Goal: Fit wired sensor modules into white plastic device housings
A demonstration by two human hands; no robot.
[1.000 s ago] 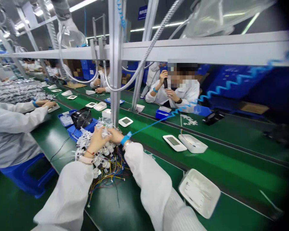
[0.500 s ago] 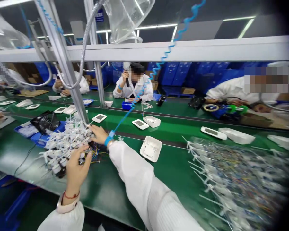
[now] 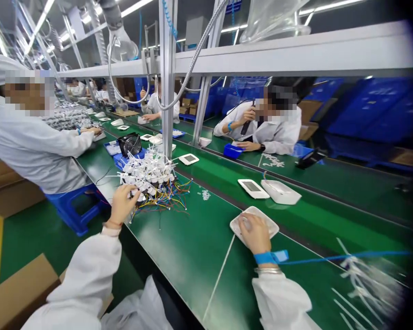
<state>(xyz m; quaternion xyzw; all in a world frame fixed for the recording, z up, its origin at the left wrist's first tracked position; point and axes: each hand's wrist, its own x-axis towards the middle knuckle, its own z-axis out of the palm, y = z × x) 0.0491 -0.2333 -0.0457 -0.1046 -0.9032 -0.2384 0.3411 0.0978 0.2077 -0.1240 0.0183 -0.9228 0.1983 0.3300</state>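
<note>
My left hand (image 3: 123,204) is at the near edge of a pile of white plastic parts (image 3: 147,172) with coloured wires (image 3: 168,195). Its thumb and fingers are curved and apart, touching the pile; no part shows in its grasp. My right hand (image 3: 256,233), with a blue wrist strap (image 3: 270,257) on a cord, reaches over a shallow white plastic shell (image 3: 270,223) on the green table. Its fingers bend into the shell and grip it; the fingertips are partly hidden.
White display units (image 3: 253,188) and another shell (image 3: 281,191) lie on the green belt. Bagged wired parts (image 3: 371,284) are at right. A metal post (image 3: 167,82) rises behind the pile, beside a black fan (image 3: 130,144). A co-worker (image 3: 30,133) sits at left; another (image 3: 265,119) works opposite.
My right hand has left the pile and moved right to the white shell. My left hand stays by the pile's near edge. The view has turned left, showing the seated co-worker.
</note>
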